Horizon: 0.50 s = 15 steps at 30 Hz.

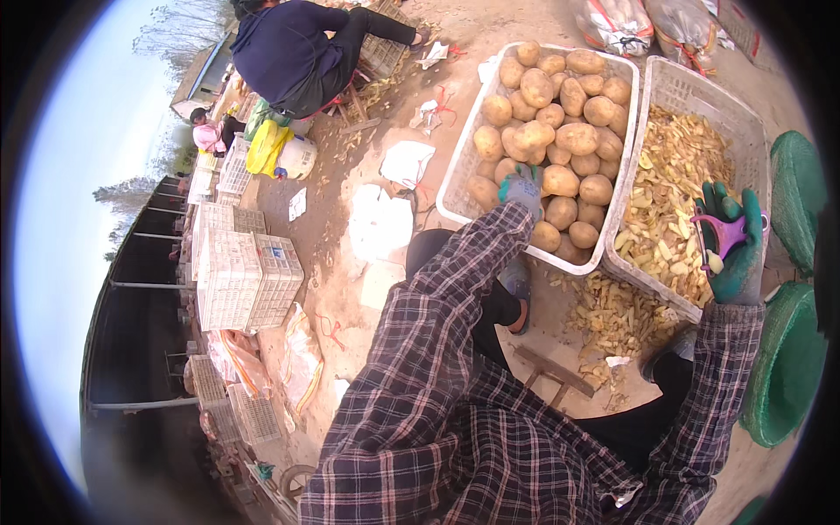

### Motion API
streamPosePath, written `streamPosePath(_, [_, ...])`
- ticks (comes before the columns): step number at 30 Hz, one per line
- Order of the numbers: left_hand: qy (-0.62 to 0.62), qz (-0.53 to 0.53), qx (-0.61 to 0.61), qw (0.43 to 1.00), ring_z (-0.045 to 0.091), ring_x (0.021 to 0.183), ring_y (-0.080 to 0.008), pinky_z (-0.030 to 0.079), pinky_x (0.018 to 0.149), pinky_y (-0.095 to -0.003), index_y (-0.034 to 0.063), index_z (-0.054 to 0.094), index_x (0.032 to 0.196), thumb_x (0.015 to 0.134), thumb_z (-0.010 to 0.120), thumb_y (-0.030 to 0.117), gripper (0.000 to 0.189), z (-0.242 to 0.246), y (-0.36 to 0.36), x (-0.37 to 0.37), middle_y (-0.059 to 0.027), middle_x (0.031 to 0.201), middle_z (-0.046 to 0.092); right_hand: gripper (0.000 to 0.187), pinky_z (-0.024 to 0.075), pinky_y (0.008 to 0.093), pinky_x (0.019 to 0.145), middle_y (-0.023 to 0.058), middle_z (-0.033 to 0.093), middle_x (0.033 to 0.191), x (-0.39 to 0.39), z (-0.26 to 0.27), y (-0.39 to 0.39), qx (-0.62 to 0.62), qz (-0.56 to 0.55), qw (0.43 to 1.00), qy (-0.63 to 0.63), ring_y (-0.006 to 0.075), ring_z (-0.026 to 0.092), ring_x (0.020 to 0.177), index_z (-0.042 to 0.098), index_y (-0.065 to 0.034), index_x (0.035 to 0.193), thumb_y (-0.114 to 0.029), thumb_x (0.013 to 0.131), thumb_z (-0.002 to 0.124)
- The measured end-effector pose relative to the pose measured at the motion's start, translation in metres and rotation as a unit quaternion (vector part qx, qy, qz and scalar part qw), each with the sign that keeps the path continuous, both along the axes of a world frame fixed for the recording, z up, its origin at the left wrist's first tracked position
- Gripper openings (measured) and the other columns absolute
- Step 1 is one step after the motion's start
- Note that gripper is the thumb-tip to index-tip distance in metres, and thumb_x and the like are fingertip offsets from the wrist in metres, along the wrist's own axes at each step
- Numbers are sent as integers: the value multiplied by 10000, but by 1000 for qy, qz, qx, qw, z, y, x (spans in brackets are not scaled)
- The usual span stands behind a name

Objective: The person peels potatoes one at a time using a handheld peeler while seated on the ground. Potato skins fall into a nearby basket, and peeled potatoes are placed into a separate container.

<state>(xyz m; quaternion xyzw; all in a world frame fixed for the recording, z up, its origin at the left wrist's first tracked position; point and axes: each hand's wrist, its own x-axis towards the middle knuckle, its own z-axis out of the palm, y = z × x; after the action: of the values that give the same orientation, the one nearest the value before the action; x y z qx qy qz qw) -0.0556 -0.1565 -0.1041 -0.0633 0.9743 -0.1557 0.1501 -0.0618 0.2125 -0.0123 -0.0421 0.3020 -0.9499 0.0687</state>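
Note:
Unpeeled potatoes (577,139) fill a white plastic crate (453,177) in front of me. My left hand (523,187), in a grey and green work glove, reaches over the crate's near left part and touches the potatoes; its fingertips are partly hidden, so a grip on one cannot be told. Over the near right side of a second crate (755,141), my gloved right hand (738,243) holds a purple peeler (722,233). A pale bit of potato (714,262) is at the peeler's lower end. Potato peelings (682,177) lie thick in that second crate.
Peelings (610,321) are spilled on the ground by my feet. Green mesh bags (784,367) stand at the right, tied plastic sacks (613,26) beyond the crates. Stacked white crates (230,282) and a bucket (298,157) are at the left. Another person (289,52) sits at upper left.

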Motion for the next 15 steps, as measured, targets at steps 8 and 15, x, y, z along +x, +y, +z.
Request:
streamPosePath(8, [91,105,394,909,600,964,-265,535,741,-386,33,553,1140,693,734,391,601,20,-42,-9,-165,1112,555,510,483,401,939,171,496,1301,-2,-17,13,185,10,974,134,322,482,1232,286,-193,1453,-172,978,472])
streamPosePath(15, [140,297,918,223,492,1151,-305,494,857,-520,115,439,1263,797,657,457,618,108,51,37,-95,1264,472,529,524,318,844,225,450,1348,-14,-18,22,158,11,980,125,262,530,1161,276,-157,1452,-211,969,486])
